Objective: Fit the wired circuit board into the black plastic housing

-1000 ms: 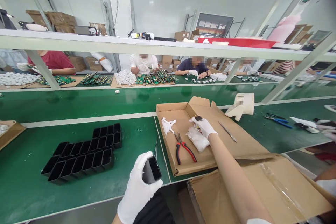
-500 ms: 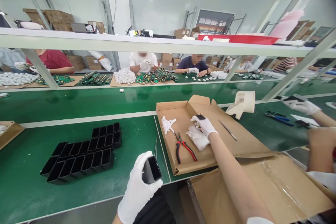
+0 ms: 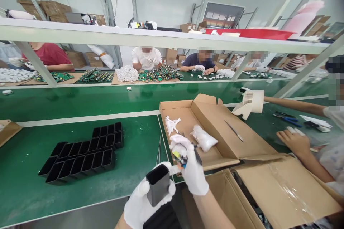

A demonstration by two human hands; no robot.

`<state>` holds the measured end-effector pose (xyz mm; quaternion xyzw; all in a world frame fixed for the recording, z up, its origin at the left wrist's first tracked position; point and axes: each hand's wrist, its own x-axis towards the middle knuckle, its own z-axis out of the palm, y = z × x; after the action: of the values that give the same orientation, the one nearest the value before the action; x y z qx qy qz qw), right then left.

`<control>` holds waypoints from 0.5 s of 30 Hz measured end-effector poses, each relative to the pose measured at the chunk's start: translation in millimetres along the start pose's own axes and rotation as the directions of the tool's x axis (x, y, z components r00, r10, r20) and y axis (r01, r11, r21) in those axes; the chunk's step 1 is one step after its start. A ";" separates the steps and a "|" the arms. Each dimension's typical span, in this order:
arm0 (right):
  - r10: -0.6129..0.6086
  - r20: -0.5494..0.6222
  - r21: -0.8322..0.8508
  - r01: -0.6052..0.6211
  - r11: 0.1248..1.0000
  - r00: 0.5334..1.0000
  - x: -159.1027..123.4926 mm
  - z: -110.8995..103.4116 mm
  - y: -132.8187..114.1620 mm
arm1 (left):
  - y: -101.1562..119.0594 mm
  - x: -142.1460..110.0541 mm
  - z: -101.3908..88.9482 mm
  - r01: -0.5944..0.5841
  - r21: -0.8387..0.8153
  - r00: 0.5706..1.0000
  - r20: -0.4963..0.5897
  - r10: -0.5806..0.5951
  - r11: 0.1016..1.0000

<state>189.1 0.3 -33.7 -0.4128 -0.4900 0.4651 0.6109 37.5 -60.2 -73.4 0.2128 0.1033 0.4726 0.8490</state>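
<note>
My left hand [image 3: 139, 204], in a white glove, grips a black rectangular plastic housing [image 3: 158, 184] upright, open end up, near the table's front edge. My right hand [image 3: 189, 170], also gloved, is closed on a small component with yellow and blue parts [image 3: 179, 158] just above and right of the housing. Behind it, a shallow cardboard tray [image 3: 172, 109] holds a white plastic bag [image 3: 203, 138], a white scrap [image 3: 171, 123] and a thin metal tool [image 3: 234, 131].
A cluster of several black housings [image 3: 83, 154] stands on the green mat at left. An open cardboard box [image 3: 279, 193] is at lower right. A co-worker at right reaches to a cream fan part [image 3: 249, 102]. Other people work across the belt.
My right hand left the cardboard tray and came back to the housing with a small component. My left hand tipped the housing upright. The co-worker on the right leaned in.
</note>
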 end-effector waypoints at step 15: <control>0.126 0.458 0.302 -0.288 0.909 0.880 -53.3 -15.8 4.7 | 16.0 -6.6 4.9 -0.199 0.445 0.950 0.307 0.060 0.873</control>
<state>199.1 -51.2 -52.5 -0.2319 -0.4702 0.6898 0.4993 23.7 -59.6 -61.9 0.4844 0.0775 0.4544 0.7436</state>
